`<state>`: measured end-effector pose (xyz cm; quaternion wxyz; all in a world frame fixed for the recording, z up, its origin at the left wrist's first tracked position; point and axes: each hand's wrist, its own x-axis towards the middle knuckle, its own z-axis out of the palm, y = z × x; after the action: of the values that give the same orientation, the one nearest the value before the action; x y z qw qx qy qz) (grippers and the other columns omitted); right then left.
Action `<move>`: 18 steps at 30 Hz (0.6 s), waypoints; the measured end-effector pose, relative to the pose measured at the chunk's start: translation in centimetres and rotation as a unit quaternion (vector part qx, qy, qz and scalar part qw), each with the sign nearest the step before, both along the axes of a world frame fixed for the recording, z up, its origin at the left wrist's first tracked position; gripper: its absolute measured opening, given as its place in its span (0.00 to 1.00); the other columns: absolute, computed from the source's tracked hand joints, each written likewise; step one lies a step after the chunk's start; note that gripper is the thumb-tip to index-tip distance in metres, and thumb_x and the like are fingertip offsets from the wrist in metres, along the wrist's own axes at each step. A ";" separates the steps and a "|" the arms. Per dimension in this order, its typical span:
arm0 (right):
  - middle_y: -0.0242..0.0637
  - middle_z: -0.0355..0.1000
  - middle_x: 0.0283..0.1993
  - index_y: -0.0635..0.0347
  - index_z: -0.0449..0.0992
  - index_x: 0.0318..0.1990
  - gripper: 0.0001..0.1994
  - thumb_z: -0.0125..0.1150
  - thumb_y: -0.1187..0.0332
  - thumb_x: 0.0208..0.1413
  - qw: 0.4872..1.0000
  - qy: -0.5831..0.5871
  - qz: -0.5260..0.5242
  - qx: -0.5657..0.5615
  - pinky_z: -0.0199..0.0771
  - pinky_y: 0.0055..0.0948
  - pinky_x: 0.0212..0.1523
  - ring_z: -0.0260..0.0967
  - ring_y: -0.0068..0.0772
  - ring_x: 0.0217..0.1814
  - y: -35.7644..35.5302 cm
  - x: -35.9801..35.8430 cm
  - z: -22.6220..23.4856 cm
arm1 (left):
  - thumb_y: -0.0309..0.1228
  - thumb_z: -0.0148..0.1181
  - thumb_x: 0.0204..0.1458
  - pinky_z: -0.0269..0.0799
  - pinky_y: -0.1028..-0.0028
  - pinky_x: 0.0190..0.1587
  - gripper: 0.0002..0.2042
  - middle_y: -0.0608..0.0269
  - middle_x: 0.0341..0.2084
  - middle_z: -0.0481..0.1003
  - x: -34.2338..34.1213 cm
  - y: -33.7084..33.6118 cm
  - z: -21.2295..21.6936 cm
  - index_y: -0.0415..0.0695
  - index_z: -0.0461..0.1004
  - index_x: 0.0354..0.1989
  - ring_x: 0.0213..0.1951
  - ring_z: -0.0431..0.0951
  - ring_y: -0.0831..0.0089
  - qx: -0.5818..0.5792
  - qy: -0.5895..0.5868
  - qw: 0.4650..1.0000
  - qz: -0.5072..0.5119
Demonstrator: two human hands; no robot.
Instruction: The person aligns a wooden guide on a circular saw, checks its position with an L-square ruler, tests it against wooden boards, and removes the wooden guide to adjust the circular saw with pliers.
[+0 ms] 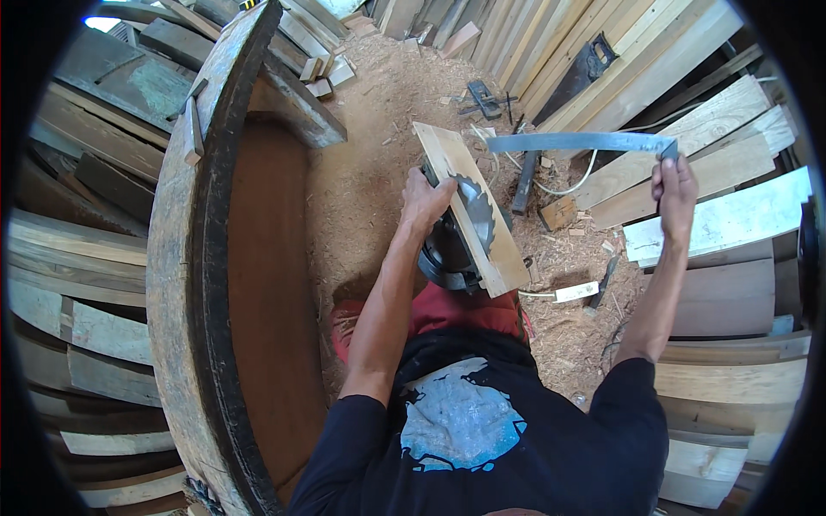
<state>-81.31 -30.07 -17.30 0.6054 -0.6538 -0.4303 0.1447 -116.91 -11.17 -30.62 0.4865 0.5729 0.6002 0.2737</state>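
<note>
My left hand (428, 199) is closed around an upturned circular saw (449, 251), held over my lap. A pale wooden base board (505, 265) is on the saw, and its toothed round blade (476, 213) sticks up through a slot in the board. Out to the right, my right hand (676, 191) grips a carpenter's square (585, 142) by its stock, at the right end. The square's long steel blade reaches leftward, its tip near the far part of the board; whether they touch I cannot tell.
A thick wooden workbench (176, 284) curves along my left, with a small wood strip (193, 138) on it. Sawdust covers the floor (370, 95). A hand saw (592, 67) leans on upright planks; a dark tool (484, 99), white cable and power strip (576, 292) lie about. Boards (731, 378) are stacked rightward.
</note>
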 end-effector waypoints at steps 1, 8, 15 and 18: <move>0.20 0.62 0.23 0.57 0.73 0.41 0.10 0.48 0.63 0.69 1.000 -0.011 -0.010 -0.004 0.51 0.13 0.20 0.52 0.09 0.21 -0.5 -0.1 2.6 | 0.42 0.65 0.41 0.72 0.57 0.54 0.31 0.35 0.45 0.75 0.9 0.0 -0.3 0.28 0.68 0.47 0.50 0.76 0.46 0.012 0.002 1.000 -0.012; 0.21 0.60 0.23 0.60 0.73 0.42 0.10 0.48 0.65 0.69 0.982 -0.102 0.145 -0.065 0.50 0.14 0.22 0.51 0.10 0.22 3.4 -2.0 6.0 | 0.43 0.63 0.41 0.67 0.55 0.59 0.34 0.33 0.49 0.72 0.8 -0.4 0.9 0.27 0.66 0.51 0.57 0.70 0.42 0.005 0.045 0.998 -0.034; 0.22 0.59 0.22 0.63 0.73 0.42 0.10 0.47 0.66 0.69 0.972 -0.102 0.177 -0.116 0.50 0.16 0.22 0.51 0.11 0.22 5.3 -2.4 7.1 | 0.47 0.63 0.40 0.64 0.53 0.62 0.38 0.36 0.54 0.69 1.9 -0.4 1.3 0.30 0.64 0.56 0.60 0.67 0.43 -0.014 0.062 0.996 -0.067; 0.22 0.59 0.22 0.63 0.74 0.43 0.11 0.48 0.66 0.69 0.968 -0.106 0.177 -0.144 0.50 0.17 0.21 0.50 0.11 0.21 6.8 -2.8 6.8 | 0.47 0.63 0.41 0.62 0.50 0.62 0.39 0.38 0.56 0.68 1.0 -0.4 1.5 0.31 0.62 0.58 0.62 0.66 0.43 -0.021 0.084 0.994 -0.059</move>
<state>-84.15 -23.25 -10.53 0.4205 -0.6594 -0.5754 0.2395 -115.89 -11.53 -29.10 0.4614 0.6180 0.6098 0.1823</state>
